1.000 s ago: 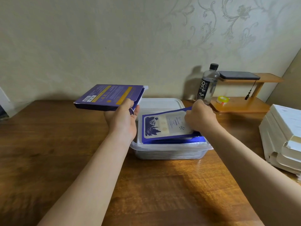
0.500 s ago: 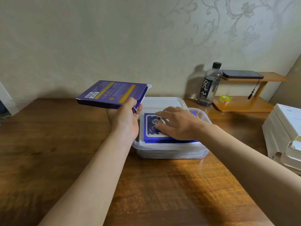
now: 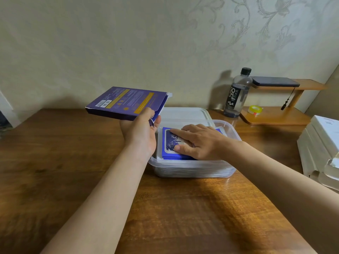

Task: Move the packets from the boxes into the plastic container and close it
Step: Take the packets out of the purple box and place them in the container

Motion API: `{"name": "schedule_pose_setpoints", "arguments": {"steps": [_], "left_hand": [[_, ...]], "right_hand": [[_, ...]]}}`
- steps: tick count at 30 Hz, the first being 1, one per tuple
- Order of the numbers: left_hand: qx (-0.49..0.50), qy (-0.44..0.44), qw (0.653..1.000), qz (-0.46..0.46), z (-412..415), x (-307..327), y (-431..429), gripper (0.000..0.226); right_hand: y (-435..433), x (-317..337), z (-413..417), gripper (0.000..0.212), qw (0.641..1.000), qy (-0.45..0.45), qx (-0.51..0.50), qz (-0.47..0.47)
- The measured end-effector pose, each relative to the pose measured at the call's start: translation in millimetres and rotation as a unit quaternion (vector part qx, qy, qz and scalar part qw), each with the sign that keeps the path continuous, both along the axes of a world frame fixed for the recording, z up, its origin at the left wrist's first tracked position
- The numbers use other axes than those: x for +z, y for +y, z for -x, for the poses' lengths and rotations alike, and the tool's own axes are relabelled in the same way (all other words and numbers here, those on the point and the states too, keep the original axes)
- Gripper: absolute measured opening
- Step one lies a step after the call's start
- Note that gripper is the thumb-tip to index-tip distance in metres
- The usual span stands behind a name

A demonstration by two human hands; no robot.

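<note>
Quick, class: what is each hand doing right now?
Left hand: grips the purple box.
Right hand: open, pressing flat on the blue packets in the plastic container.

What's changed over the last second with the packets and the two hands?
The right hand lowered the blue packets, held tilted over the plastic container a second ago, flat into it. It released its grip and now presses on them with straight fingers. The left hand keeps gripping the purple box in the air; the lid still lies behind the container.
</note>
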State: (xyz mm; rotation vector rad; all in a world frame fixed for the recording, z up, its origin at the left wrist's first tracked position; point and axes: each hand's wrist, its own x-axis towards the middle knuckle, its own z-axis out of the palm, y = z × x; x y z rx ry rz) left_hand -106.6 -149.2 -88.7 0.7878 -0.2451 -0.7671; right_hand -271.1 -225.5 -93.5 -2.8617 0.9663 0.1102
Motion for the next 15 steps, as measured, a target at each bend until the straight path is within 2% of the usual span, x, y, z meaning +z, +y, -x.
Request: {"name": "schedule_pose_setpoints", "arguments": {"steps": [15], "left_hand": [[-0.001, -0.023, 1.000, -0.008, 1.9, -0.1, 2.3, 0.035]], "right_hand": [[-3.2, -0.5, -0.3, 0.077, 1.000, 0.019, 0.004, 0.006]]}}
